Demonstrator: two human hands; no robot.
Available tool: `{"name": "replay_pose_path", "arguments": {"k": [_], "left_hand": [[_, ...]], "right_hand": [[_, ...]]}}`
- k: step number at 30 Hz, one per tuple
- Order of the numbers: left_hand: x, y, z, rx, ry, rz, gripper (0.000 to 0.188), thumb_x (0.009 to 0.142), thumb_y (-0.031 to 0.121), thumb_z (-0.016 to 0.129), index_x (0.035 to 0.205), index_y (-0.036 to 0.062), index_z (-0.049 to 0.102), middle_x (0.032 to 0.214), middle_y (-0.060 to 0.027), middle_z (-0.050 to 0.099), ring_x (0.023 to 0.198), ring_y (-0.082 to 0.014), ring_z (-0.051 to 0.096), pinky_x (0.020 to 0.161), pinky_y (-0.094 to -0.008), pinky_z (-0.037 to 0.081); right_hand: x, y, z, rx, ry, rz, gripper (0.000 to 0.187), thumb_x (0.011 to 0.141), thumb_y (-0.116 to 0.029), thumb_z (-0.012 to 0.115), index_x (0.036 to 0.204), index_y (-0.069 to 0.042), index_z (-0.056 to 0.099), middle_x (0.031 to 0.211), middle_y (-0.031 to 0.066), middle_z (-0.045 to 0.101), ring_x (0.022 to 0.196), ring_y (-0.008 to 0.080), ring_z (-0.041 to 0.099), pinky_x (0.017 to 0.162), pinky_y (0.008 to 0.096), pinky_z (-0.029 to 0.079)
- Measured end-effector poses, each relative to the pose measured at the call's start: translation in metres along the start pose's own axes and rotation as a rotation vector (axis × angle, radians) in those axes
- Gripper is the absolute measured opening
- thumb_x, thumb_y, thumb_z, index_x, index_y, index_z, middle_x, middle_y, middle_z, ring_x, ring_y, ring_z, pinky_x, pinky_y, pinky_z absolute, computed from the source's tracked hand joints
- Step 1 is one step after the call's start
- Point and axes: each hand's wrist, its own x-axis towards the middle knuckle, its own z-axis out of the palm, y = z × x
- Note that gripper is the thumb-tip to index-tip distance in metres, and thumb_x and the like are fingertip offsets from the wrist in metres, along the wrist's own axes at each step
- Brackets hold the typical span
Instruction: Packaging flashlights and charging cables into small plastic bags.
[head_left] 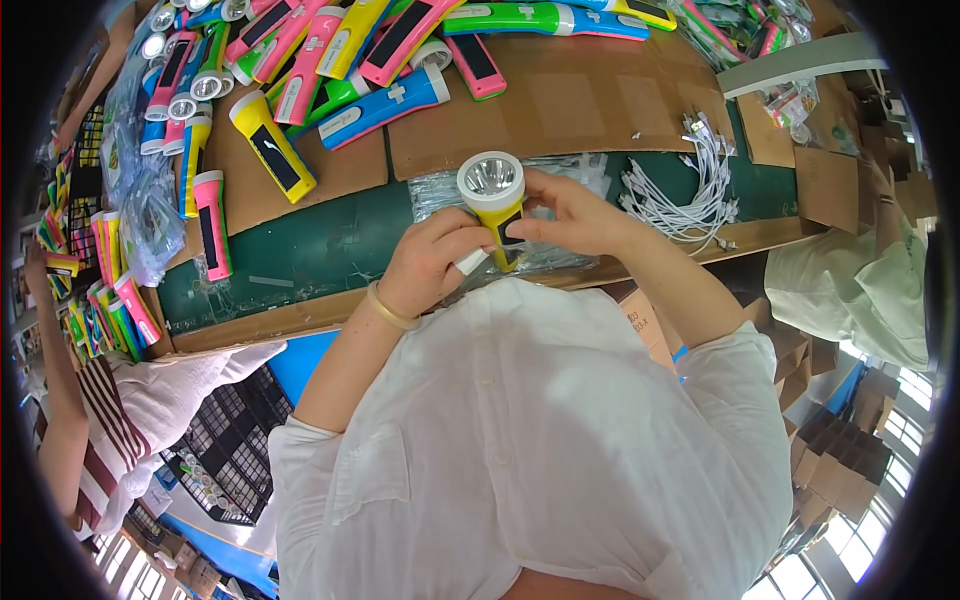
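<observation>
A yellow flashlight [510,216] with a white head and a clear lens points up in front of my chest. My right hand [572,215] is closed around its far and right side, the thumb lying across the dark panel on the body. On the other side, my left hand [437,255] pinches a small white piece [470,262] against or right beside the flashlight body. Whether that piece is paper or cloth I cannot tell. Beneath both hands lie clear plastic bags [430,196] on the green table [290,245].
Many coloured flashlights [385,110] are heaped on cardboard [560,95] at the back and left. Coiled white cables [690,190] lie to the right. Plastic bags [140,190] hang by the left pile. People work on the left [120,420] and right [860,290].
</observation>
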Motion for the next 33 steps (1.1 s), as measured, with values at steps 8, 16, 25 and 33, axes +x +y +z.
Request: {"name": "replay_pose_path", "arguments": {"k": [8,16,25,33], "left_hand": [[-0.01,-0.005,-0.016,-0.027,0.058,0.02,0.017,0.076,0.0,0.074,0.092,0.0059,0.07,0.091,-0.0078,0.061,0.082,-0.0276,0.061,0.069,-0.0345,0.05],[0.01,0.002,-0.005,0.031,-0.03,0.053,0.022,0.073,-0.004,0.073,0.093,0.0041,0.067,0.089,-0.0105,0.058,0.083,-0.0307,0.06,0.071,-0.0381,0.051],[-0.004,-0.001,-0.011,0.117,0.018,0.003,0.019,0.079,-0.002,0.073,0.094,0.0011,0.061,0.105,-0.0144,0.064,0.1,-0.0351,0.064,0.084,-0.0415,0.053],[-0.014,0.0,-0.014,0.15,0.035,-0.033,0.02,0.079,-0.001,0.074,0.095,0.0015,0.062,0.108,-0.0137,0.065,0.102,-0.0354,0.064,0.085,-0.0413,0.054]], "right_hand": [[-0.01,-0.072,-0.014,-0.833,-0.167,0.06,0.043,0.09,-0.02,0.074,0.126,-0.003,0.057,0.111,0.0158,0.067,0.104,0.0366,0.066,0.088,0.0456,0.052],[-0.015,-0.022,0.021,-0.938,-0.054,-0.15,0.03,0.087,-0.02,0.073,0.114,-0.009,0.065,0.112,0.0108,0.066,0.104,0.0327,0.064,0.087,0.043,0.052],[-0.152,0.045,-0.089,-1.264,0.64,0.665,0.008,0.085,-0.013,0.071,0.09,-0.01,0.075,0.096,0.0081,0.07,0.089,0.0327,0.07,0.076,0.0427,0.056],[-0.173,-0.004,-0.099,-0.635,1.028,0.27,0.017,0.096,-0.016,0.07,0.103,-0.001,0.069,0.079,0.0075,0.065,0.069,0.0108,0.058,0.066,0.0264,0.048]]}}
